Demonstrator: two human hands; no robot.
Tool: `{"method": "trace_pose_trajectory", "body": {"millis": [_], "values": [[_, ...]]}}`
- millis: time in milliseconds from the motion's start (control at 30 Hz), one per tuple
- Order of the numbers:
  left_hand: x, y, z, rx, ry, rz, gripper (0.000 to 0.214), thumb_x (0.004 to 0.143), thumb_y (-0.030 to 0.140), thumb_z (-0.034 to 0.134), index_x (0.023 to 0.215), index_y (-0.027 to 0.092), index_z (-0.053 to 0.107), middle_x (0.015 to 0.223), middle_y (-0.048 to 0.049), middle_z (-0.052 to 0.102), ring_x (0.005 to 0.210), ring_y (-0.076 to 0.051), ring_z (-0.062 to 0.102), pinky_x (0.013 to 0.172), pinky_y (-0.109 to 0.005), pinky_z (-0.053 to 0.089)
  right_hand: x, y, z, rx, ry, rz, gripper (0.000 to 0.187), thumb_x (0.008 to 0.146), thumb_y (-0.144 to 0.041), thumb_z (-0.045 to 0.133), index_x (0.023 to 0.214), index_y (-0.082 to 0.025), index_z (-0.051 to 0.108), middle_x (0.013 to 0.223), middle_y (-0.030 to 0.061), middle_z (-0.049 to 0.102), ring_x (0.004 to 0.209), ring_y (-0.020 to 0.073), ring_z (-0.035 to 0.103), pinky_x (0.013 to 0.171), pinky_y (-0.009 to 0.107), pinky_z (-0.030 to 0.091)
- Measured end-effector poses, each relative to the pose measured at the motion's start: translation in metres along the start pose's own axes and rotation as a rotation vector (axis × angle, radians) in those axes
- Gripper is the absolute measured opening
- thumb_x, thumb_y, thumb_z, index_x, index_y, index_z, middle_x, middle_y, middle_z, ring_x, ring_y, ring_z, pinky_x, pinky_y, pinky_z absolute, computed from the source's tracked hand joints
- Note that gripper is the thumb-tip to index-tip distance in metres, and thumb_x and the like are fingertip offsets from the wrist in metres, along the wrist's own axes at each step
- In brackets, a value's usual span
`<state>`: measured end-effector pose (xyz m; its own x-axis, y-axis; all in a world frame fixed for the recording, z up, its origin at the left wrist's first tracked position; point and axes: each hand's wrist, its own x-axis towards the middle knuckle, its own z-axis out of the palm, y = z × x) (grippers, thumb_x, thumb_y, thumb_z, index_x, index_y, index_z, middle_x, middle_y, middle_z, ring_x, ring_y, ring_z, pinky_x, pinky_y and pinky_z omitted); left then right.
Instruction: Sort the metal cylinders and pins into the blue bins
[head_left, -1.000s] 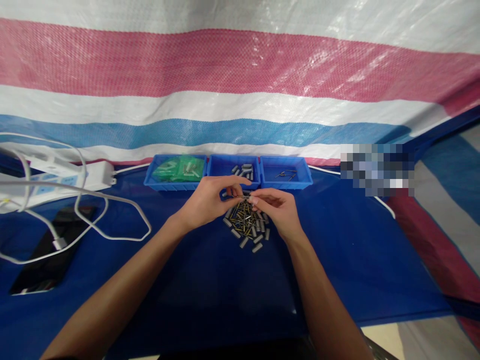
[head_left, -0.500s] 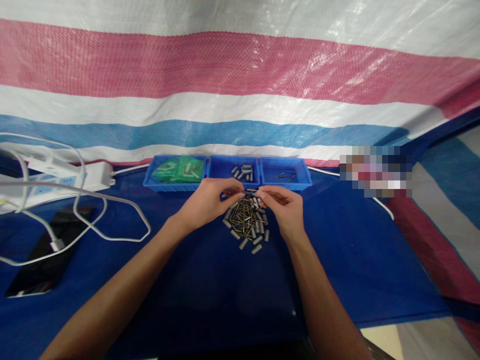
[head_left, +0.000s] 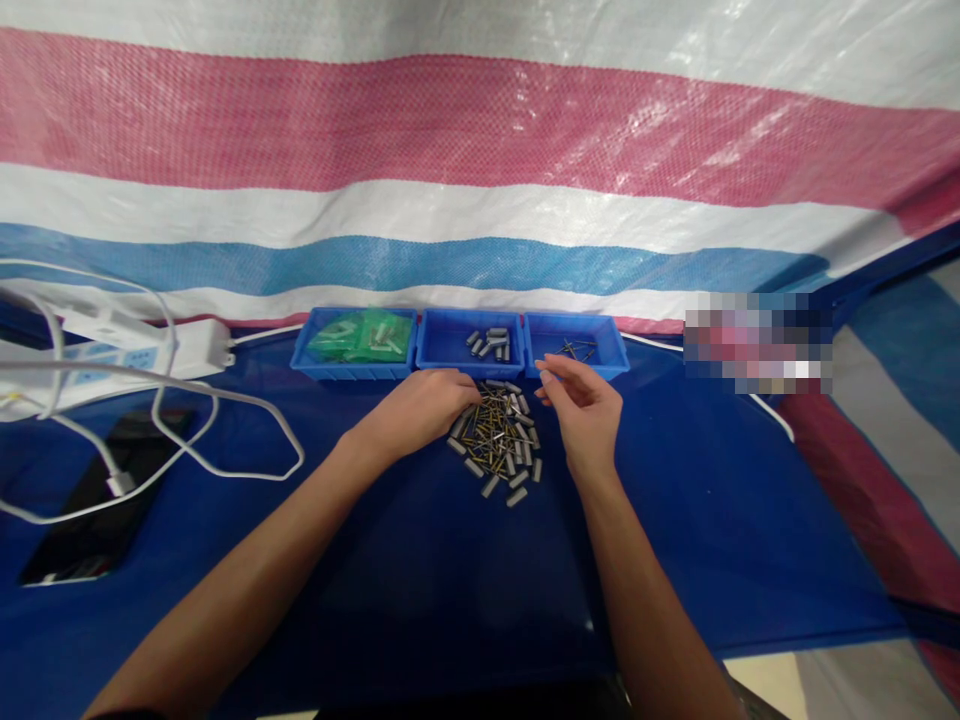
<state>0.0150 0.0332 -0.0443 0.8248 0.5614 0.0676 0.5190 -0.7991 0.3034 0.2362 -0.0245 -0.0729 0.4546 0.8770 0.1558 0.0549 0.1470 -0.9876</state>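
A heap of thin brass-coloured and silvery metal pins (head_left: 487, 430) mixed with short grey cylinders (head_left: 517, 496) lies on the blue table. My left hand (head_left: 431, 408) is at the heap's upper left edge, its fingers curled together at the pins; whatever they pinch is hidden. My right hand (head_left: 585, 408) hovers just in front of the right blue bin (head_left: 616, 350), thumb and index finger slightly apart with nothing visible between them. Several dark thin pins (head_left: 576, 350) lie in that bin. Grey cylinders (head_left: 491, 342) lie in the middle blue bin (head_left: 439, 350).
The left blue bin (head_left: 301, 350) contains green plastic bags (head_left: 360, 335). To the left are a white power strip (head_left: 191, 350), looped white cables (head_left: 292, 440) and a black phone (head_left: 97, 515). A striped plastic sheet (head_left: 450, 130) hangs behind the bins.
My hands have moved apart: the right has gone right toward the right bin, the left has drawn slightly back to the heap's edge. More pins show in the right bin.
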Motion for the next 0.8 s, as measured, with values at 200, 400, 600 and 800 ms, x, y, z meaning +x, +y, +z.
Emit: {"method": "trace_pose_trajectory", "body": {"millis": [200, 400, 600, 800], "values": [[0.001, 0.000, 0.002, 0.024, 0.043, -0.028, 0.025, 0.098, 0.010, 0.055, 0.111, 0.016, 0.076, 0.102, -0.0093, 0.077, 0.087, -0.022, 0.074, 0.077, -0.031, 0.057, 0.000, -0.002, 0.000, 0.020, -0.025, 0.040, 0.026, 0.082, -0.039, 0.084, 0.100, -0.022, 0.079, 0.098, 0.0063, 0.083, 0.065, 0.0162, 0.071, 0.063, 0.033, 0.060], [0.003, 0.002, 0.002, -0.007, 0.068, -0.072, 0.026, 0.093, 0.006, 0.059, 0.109, 0.017, 0.077, 0.101, -0.0087, 0.076, 0.086, -0.021, 0.073, 0.077, -0.029, 0.056, 0.000, -0.002, 0.001, 0.007, -0.028, 0.044, 0.024, 0.082, -0.039, 0.084, 0.097, -0.021, 0.079, 0.094, 0.0056, 0.082, 0.066, 0.0162, 0.070, 0.063, 0.032, 0.059], [0.002, 0.007, -0.004, -0.011, 0.075, -0.117, 0.035, 0.094, 0.005, 0.056, 0.120, 0.017, 0.076, 0.109, -0.0097, 0.077, 0.096, -0.024, 0.075, 0.087, -0.033, 0.059, 0.000, -0.005, 0.002, 0.044, -0.025, 0.051, 0.021, 0.080, -0.036, 0.085, 0.093, -0.021, 0.079, 0.090, 0.0042, 0.081, 0.064, 0.0150, 0.070, 0.062, 0.031, 0.057], [-0.001, 0.008, -0.009, 0.079, -0.037, -0.152, 0.034, 0.095, 0.008, 0.057, 0.121, 0.019, 0.076, 0.108, -0.0095, 0.079, 0.097, -0.026, 0.076, 0.084, -0.033, 0.058, -0.001, -0.005, 0.002, 0.020, -0.046, 0.050, 0.020, 0.082, -0.036, 0.082, 0.093, -0.021, 0.079, 0.089, 0.0043, 0.080, 0.064, 0.0153, 0.069, 0.063, 0.032, 0.057]]}}
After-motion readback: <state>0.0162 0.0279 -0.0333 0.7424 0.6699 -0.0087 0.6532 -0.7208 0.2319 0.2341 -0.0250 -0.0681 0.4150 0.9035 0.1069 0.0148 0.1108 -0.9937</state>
